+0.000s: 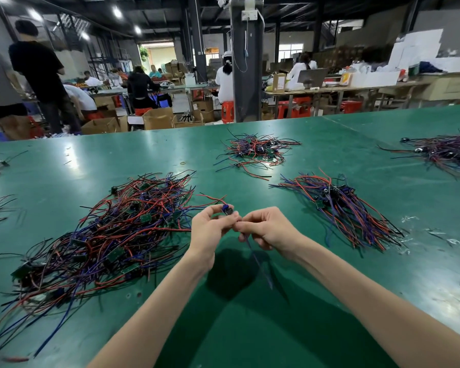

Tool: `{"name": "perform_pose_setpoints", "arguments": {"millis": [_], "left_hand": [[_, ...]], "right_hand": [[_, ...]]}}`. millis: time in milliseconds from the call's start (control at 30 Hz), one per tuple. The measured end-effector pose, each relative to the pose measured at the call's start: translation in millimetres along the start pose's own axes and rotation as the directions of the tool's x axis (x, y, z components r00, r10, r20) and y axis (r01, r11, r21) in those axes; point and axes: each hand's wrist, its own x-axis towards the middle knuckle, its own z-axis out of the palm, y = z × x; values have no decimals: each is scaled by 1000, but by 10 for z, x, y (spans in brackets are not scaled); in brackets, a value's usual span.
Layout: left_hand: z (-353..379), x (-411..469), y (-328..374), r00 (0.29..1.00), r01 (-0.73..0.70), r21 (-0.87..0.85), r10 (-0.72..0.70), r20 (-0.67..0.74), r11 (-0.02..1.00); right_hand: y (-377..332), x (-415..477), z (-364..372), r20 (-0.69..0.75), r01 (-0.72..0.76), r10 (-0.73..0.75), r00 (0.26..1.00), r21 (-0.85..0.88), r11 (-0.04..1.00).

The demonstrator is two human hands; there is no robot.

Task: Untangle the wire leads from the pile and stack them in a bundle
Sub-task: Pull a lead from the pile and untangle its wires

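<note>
**One lead lifted from the pile, yet to be laid on the bundle**

Nearest the camera, both forearms are brought together above the green table (250, 328). A single wire lead (227, 209) is held between the hands. Its small blue component end is pinched in the curled fingers of the left hand (210, 229), and its strands are nipped by the right hand (266, 229), just beside the left fingertips. A blue strand hangs below the right hand, and a red one curves off to the left. Whether it is caught in anything cannot be told.

The tangled pile (112, 235) lies left of the hands, and the bundle (348, 211) lies to the right with its strands roughly parallel.

The step in hand is judged to be the freeing and straightening of one lead. Next, the loose strands would need to be drawn clear and gathered. The lead could then be carried right and laid along the bundle, component end matched to the others.

Farther off, a smaller heap (255, 152) is seen mid-table and another heap (446, 152) at the right edge. Workers are seated at benches beyond.
</note>
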Motion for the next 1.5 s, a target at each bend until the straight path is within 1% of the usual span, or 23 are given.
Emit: {"name": "perform_pose_setpoints", "arguments": {"millis": [67,167,333,467,600,733,833,1033,1167,1267,1500], "left_hand": [[2,11,27,995,-83,67,86,-45,994],[-51,79,102,979,-165,51,170,-117,985],[-250,204,153,952,-216,67,226,-205,974],[-384,294,171,940,-217,83,231,-250,973],[-423,333,145,933,-225,138,254,-254,965],[-470,370,136,920,-249,177,290,-264,952],[-500,400,132,909,-264,194,311,-277,945],[-504,407,111,902,-292,247,352,-252,924],[-526,409,109,902,-289,253,351,-251,923],[-532,417,112,896,-298,246,359,-260,922],[-563,418,130,887,-308,221,363,-284,925]], "right_hand": [[-27,9,12,0,-49,49,999,36,998],[-51,3,29,30,-96,94,995,61,994],[-53,-35,80,70,-147,147,987,-2,989],[-69,-52,98,87,-142,144,986,-33,989],[-65,-48,133,100,-142,146,984,-48,989],[-47,-54,151,118,-110,118,986,-70,991],[-39,-57,156,151,-94,112,982,-122,988],[-54,-70,151,136,-87,122,983,-239,967],[-49,-75,167,121,-91,122,985,-236,967],[-54,-83,189,142,-74,106,984,-214,974],[-76,-92,150,174,-24,70,982,-249,968]]}}
